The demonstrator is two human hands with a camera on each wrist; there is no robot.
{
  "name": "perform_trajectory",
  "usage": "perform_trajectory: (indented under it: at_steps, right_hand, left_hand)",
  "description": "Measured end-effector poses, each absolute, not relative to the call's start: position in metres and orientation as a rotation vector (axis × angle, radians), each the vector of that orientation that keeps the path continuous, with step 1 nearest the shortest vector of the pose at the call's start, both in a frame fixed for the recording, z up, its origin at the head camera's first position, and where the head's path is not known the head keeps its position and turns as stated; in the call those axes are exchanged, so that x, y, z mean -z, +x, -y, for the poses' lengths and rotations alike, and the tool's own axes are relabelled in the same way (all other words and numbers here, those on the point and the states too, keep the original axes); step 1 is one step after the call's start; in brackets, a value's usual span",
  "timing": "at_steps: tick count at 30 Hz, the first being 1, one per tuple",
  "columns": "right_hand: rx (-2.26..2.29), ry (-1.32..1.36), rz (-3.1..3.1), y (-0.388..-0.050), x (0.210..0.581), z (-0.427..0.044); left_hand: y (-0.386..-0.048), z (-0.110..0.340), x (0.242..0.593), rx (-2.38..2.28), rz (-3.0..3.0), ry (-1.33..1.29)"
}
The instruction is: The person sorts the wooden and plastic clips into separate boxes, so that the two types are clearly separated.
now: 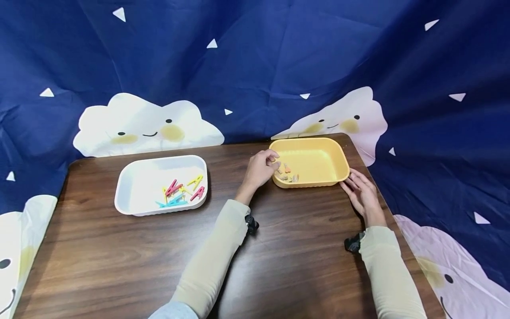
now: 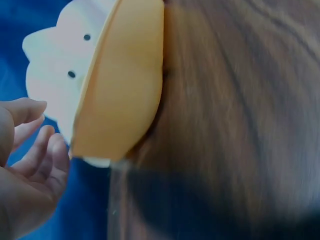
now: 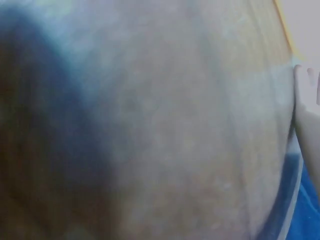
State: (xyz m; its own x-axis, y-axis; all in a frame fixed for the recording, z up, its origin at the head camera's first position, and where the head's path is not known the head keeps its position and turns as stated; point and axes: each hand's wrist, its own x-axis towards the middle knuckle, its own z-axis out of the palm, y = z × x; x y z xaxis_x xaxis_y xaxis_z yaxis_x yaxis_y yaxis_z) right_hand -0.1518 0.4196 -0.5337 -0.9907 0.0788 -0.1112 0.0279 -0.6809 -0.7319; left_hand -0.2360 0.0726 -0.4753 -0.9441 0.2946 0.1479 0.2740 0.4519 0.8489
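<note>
At the left end of the yellow tray (image 1: 314, 183), my left hand (image 1: 260, 169) has its fingertips over the rim, thumb and fingers apart. Small pieces lie near those fingertips inside the tray: an orange one (image 1: 287, 169) and several pale brownish ones (image 1: 294, 178), too small to identify. My right hand (image 1: 363, 195) touches the tray's near right corner, its fingers fairly straight. In the left wrist view, the loosely bent left hand (image 2: 35, 165) is beside the tray wall (image 2: 120, 85). Only part of the right hand (image 3: 307, 100) appears in the blurred right wrist view.
A white tray (image 1: 133, 177) stands on the left of the brown wooden table (image 1: 119, 257). It holds several plastic clothespins (image 1: 174, 188) in red, yellow and blue. A dark blue cloth (image 1: 255, 57) with clouds hangs behind the table and along its right side.
</note>
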Motion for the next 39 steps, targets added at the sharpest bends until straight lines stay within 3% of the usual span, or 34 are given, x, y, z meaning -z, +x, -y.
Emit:
perform_trajectory:
  at_steps: [16, 28, 39]
  right_hand:
    - [-2.073, -0.464, 1.789, -0.16, 0.497, -0.403]
    - [-1.685, -0.351, 2.12, -0.16, 0.475, -0.383]
    - [-1.449, 0.066, 2.286, -0.156, 0.427, -0.332]
  left_hand:
    - [-0.23, -0.002, 0.447, -1.396, -2.879, 0.454]
    - [-0.22, 0.027, 0.445, -1.341, -2.932, 0.387]
    - [-0.211, 0.056, 0.44, -1.321, -2.957, 0.309]
